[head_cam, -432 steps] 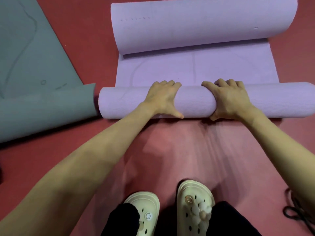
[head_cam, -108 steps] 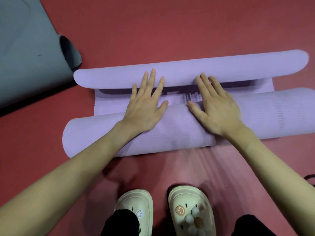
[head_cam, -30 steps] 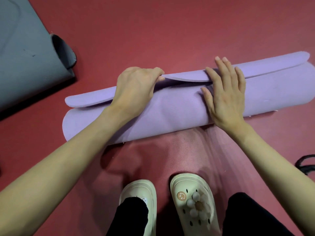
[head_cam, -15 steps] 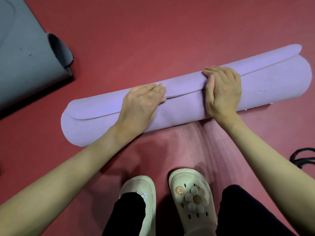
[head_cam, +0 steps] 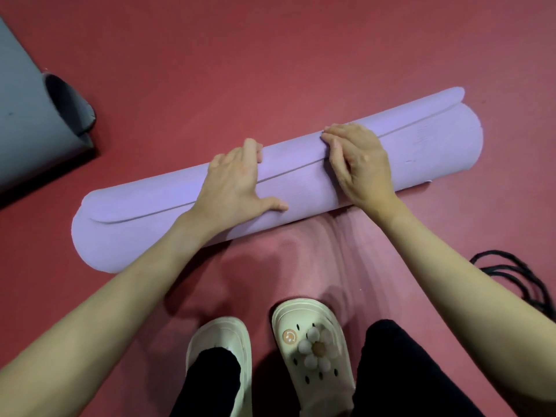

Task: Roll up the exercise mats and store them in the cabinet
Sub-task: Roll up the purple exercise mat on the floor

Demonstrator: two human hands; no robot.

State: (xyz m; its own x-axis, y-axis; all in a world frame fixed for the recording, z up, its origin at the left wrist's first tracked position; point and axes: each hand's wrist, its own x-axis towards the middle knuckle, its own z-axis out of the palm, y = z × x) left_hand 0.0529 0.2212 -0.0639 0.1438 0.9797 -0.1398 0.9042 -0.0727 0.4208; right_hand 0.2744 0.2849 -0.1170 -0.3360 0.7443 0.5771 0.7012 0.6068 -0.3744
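Observation:
The purple exercise mat [head_cam: 294, 176] lies fully rolled on the red floor, slanting from lower left to upper right, its loose end edge running along the top of the roll. My left hand [head_cam: 234, 182] grips the roll near its middle, fingers curled over the far side and thumb on the near side. My right hand [head_cam: 358, 164] grips it a little to the right, fingers curled over the loose edge. A grey mat [head_cam: 33, 115], partly rolled with its open end showing, lies at the upper left.
My feet in cream clogs [head_cam: 313, 350] stand just in front of the roll. A black cord [head_cam: 517, 278] lies coiled on the floor at the right edge. Red floor [head_cam: 270, 55] stretches beyond the roll.
The loose end of the purple mat has been laid down onto the roll, and the roll has turned slightly away. Both hands shifted along with it and now curl over its top.

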